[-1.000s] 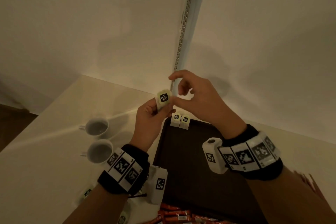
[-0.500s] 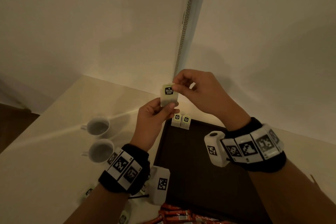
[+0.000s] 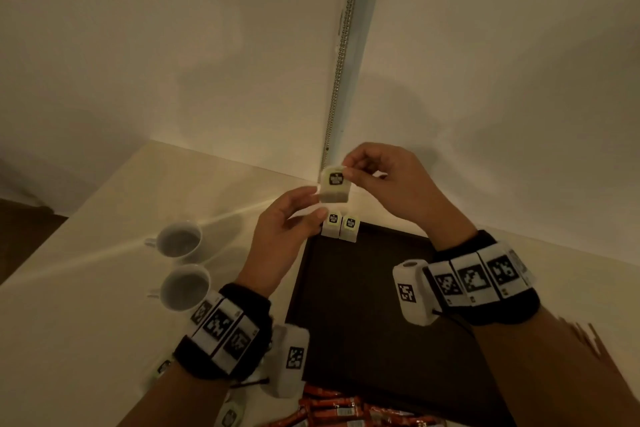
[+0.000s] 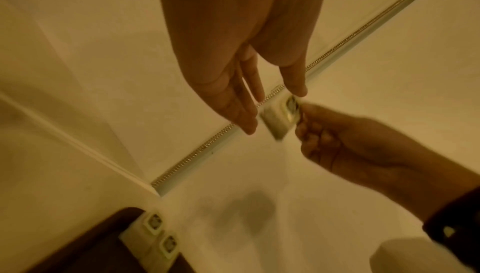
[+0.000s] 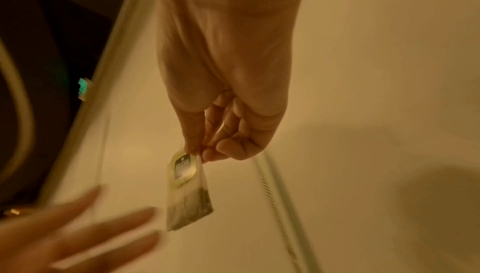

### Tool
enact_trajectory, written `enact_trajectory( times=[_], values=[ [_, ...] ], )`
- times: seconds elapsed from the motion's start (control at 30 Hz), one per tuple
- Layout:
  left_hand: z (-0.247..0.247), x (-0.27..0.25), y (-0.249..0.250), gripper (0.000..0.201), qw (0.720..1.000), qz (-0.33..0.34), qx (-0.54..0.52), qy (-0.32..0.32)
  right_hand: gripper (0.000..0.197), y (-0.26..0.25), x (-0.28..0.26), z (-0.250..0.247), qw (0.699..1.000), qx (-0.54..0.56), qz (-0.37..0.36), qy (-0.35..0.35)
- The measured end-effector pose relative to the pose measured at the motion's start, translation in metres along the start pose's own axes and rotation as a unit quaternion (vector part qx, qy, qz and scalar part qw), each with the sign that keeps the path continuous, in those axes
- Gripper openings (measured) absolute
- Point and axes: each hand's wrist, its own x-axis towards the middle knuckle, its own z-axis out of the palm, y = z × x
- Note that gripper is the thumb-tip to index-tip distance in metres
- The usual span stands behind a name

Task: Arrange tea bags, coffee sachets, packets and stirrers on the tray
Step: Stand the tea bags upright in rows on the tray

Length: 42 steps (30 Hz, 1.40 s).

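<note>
Pinched at its top corner by the right hand [image 3: 388,180], a tea bag [image 3: 334,188] hangs above the tray's [image 3: 363,305] far edge beside the spread-fingered left hand [image 3: 287,236], two tea bags [image 3: 340,226] already placed there, orange sachets [image 3: 346,409] still off its near edge.
</note>
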Motion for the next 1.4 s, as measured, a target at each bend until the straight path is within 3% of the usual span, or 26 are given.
enact_trajectory(
  times=[0.1,0.23,0.3,0.37,0.43,0.53,0.73,0.87,0.93,1.0,1.13,1.2,1.27,1.33,1.4],
  values=[
    [-0.031,-0.014,-0.014,0.015,0.998,-0.03,0.053,0.004,0.009,0.05,-0.009,0.004,0.995,-0.019,0.092,-0.021],
    [-0.079,-0.048,-0.035,0.008,0.994,-0.076,0.082,0.006,0.009,0.125,-0.029,0.025,0.968,-0.035,0.238,-0.071],
    [-0.1,-0.069,-0.044,0.016,0.988,-0.104,0.113,0.02,0.008,0.154,-0.036,0.038,0.95,-0.046,0.292,-0.097],
    [-0.12,-0.089,-0.051,0.025,0.98,-0.14,0.133,0.053,0.009,0.175,-0.038,0.047,0.94,-0.047,0.328,-0.085],
    [-0.137,-0.108,-0.056,0.022,0.969,-0.178,0.153,0.073,0.005,0.186,-0.037,0.052,0.934,-0.026,0.354,-0.03],
    [-0.159,-0.128,-0.066,0.017,0.955,-0.221,0.172,0.102,0.005,0.197,-0.029,0.053,0.93,-0.019,0.366,0.031],
    [-0.165,-0.149,-0.071,0.01,0.935,-0.272,0.14,0.179,0.006,0.216,-0.014,0.058,0.923,-0.05,0.377,0.056],
    [-0.164,-0.152,-0.061,0.014,0.934,-0.305,0.087,0.164,0.007,0.218,-0.01,0.061,0.925,-0.055,0.372,0.054],
    [-0.168,-0.156,-0.063,0.029,0.927,-0.327,0.103,0.153,0.007,0.22,-0.009,0.062,0.926,-0.061,0.369,0.05],
    [-0.167,-0.16,-0.063,0.011,0.918,-0.33,0.129,0.176,0.005,0.219,-0.008,0.062,0.927,-0.058,0.366,0.056],
    [-0.171,-0.169,-0.069,0.017,0.906,-0.347,0.157,0.182,0.025,0.185,-0.01,0.072,0.946,-0.09,0.298,0.085],
    [-0.172,-0.171,-0.068,0.017,0.904,-0.355,0.154,0.18,0.024,0.153,-0.014,0.09,0.97,-0.077,0.229,0.009],
    [-0.172,-0.175,-0.068,0.017,0.904,-0.362,0.141,0.182,0.025,0.124,-0.022,0.115,0.977,-0.085,0.139,-0.14],
    [-0.171,-0.179,-0.069,0.017,0.906,-0.359,0.13,0.182,0.035,0.104,-0.03,0.144,0.951,-0.121,0.067,-0.276],
    [-0.171,-0.184,-0.071,0.017,0.911,-0.343,0.132,0.186,0.045,0.089,-0.035,0.173,0.917,-0.17,0.033,-0.359]
  ],
)
